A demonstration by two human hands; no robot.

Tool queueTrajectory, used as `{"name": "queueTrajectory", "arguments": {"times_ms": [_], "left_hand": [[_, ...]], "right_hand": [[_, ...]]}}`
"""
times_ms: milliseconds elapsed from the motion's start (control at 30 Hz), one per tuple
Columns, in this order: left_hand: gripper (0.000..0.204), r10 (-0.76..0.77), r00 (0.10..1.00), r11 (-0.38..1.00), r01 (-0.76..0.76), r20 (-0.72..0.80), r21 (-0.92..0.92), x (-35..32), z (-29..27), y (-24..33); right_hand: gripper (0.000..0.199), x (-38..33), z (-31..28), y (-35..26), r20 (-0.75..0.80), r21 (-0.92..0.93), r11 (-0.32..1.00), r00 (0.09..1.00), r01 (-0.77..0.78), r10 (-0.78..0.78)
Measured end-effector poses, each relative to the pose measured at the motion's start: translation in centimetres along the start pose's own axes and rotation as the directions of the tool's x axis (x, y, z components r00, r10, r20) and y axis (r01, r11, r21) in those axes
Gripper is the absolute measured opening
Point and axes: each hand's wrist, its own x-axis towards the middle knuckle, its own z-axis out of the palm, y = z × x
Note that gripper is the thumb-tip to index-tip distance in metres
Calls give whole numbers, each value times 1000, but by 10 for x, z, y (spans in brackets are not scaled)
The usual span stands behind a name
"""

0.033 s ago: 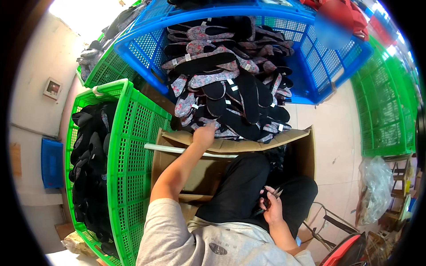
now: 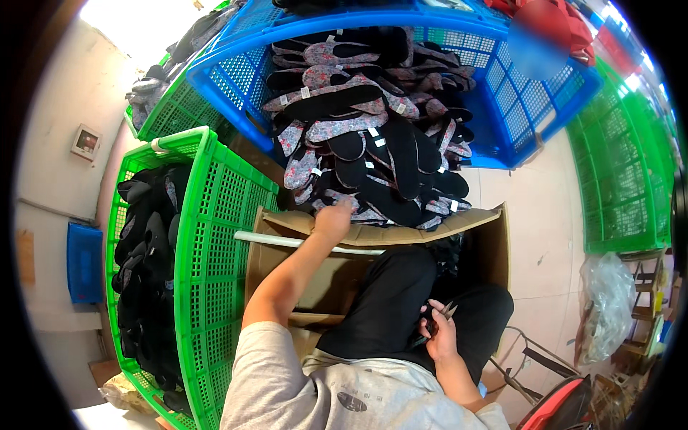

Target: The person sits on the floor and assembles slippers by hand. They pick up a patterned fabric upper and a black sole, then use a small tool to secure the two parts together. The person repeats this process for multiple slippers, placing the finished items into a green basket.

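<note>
My left hand (image 2: 332, 222) is at the near edge of a heap of slippers (image 2: 405, 161), black with grey-and-red floral fabric and small white tags. Its fingers are closed at a floral slipper (image 2: 337, 195) low in the heap; the fingertips are partly hidden. Over my lap, my right hand (image 2: 441, 337) is closed around small scissors (image 2: 449, 311), their pointed blades sticking out past the fingers.
The heap spills from a blue crate (image 2: 527, 93) onto the flap of a cardboard box (image 2: 412, 233) before me. Left stands a green crate (image 2: 222, 229) of black footwear. A white bar (image 2: 287, 242) crosses the box. Right are a plastic bag (image 2: 605, 308) and another green crate (image 2: 622, 154).
My left hand has shifted very slightly to the right at the heap's edge. My right hand and the scissors stay where they were.
</note>
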Motion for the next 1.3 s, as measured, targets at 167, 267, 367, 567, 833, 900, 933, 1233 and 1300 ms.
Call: {"name": "queueTrajectory", "arguments": {"times_ms": [167, 267, 367, 567, 833, 900, 933, 1233, 1300], "left_hand": [[43, 125, 991, 988, -128, -38, -90, -27, -39, 49], [51, 185, 967, 961, -216, -177, -174, -52, -82, 82], [54, 171, 964, 925, -228, -202, -304, -85, -126, 114], [49, 282, 886, 833, -416, -367, -365, -158, -166, 156], [39, 444, 795, 825, -543, -413, -156, -222, -153, 187], [40, 475, 773, 813, -569, -420, -128, -231, -147, 195], [41, 472, 769, 807, -573, -430, -140, -235, -142, 199], [49, 501, 784, 767, -599, -367, -231, -239, -143, 221], [46, 506, 780, 750, -609, -367, -259, -238, -146, 219]], "right_hand": [[25, -4, -5, 2, 27, -3, 1000, 1000, 14, -14], [27, -8, -12, 4, 50, -6, 999, 998, 32, -31], [29, -12, -16, 6, 74, -28, 999, 997, 30, -28], [33, -34, -6, 3, 173, -173, 982, 984, 70, -40], [43, -78, 18, 3, 428, -316, 940, 904, 124, 24], [48, -84, 14, 10, 419, -315, 941, 908, 122, 22], [48, -87, 13, 11, 407, -307, 943, 913, 124, 13], [48, -93, 5, 13, 300, -297, 941, 951, 163, -70], [46, -92, 4, 11, 293, -316, 929, 951, 191, -95]]}}
